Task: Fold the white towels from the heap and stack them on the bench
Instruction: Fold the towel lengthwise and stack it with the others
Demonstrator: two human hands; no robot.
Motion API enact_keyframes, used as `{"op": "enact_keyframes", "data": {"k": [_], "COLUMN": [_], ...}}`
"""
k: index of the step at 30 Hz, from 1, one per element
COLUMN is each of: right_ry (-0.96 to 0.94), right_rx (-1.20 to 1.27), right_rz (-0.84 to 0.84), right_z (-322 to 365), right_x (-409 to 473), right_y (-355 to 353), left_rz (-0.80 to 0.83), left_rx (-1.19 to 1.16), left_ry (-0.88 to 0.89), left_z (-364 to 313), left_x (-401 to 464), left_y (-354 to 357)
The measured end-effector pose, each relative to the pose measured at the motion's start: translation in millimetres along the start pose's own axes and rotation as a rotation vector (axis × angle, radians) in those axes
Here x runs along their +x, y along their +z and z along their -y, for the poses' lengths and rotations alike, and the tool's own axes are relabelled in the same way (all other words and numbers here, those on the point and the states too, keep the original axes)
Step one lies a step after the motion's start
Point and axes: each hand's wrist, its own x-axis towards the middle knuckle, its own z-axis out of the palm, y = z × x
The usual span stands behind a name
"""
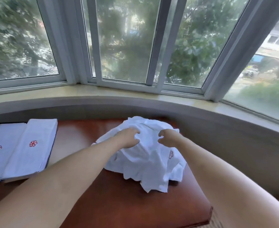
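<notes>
Head view: a person's two bare arms reach from the lower edge of the frame to a heap [145,152] of crumpled white towels lying at centre frame on a brown bench [119,203] under a curved bay window [124,40]. The left hand [127,139] rests on the crown of the heap with fingers curled into the cloth, apparently gathering a fold. The right hand [167,137], just beside it, hangs at the top of the heap with fingers and thumb bent like a claw; whether it has cloth pinched cannot be told.

At left of frame, well apart from the heap, folded towels [20,148] bearing red flower marks lie flat and overlapping on the bench.

The step in hand looks like picking one towel off the pile. Doing it well likely means taking only the top layer, finding an edge or two corners, and lifting high enough to shake it free, so the towels below do not slide off the bench's near right edge.
</notes>
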Motion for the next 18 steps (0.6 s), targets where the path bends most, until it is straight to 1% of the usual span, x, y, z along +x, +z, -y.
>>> {"op": "enact_keyframes", "data": {"k": [2, 5, 8, 11, 14, 15, 18], "right_ry": [0.030, 0.120, 0.213, 0.269, 0.259, 0.235, 0.118], "right_rx": [0.038, 0.221, 0.425, 0.704, 0.755, 0.808, 1.040], "right_rz": [-0.033, -0.113, -0.047, 0.048, 0.111, 0.131, 0.171], "right_z": [-19.7, -45.8, -61.3, -65.8, -66.3, -64.3, -51.3], "right_x": [12.6, 33.1, 49.8, 63.6, 76.2, 78.8, 85.5], "right_y": [0.3, 4.5, 12.7, 23.6, 22.4, 18.9, 3.1], "left_rz": [0.028, 0.071, 0.102, 0.156, 0.202, 0.199, 0.151], "left_rx": [-0.012, 0.003, 0.014, -0.006, -0.032, -0.052, -0.256], "left_ry": [-0.015, -0.030, -0.023, -0.018, -0.048, -0.052, 0.001], "left_z": [-11.3, -25.6, -39.9, -57.2, -70.6, -73.9, -81.7], "left_x": [14.7, 35.1, 53.7, 68.1, 78.9, 82.2, 90.6], "left_y": [8.9, 22.0, 36.6, 55.8, 67.6, 67.7, 55.9]}}
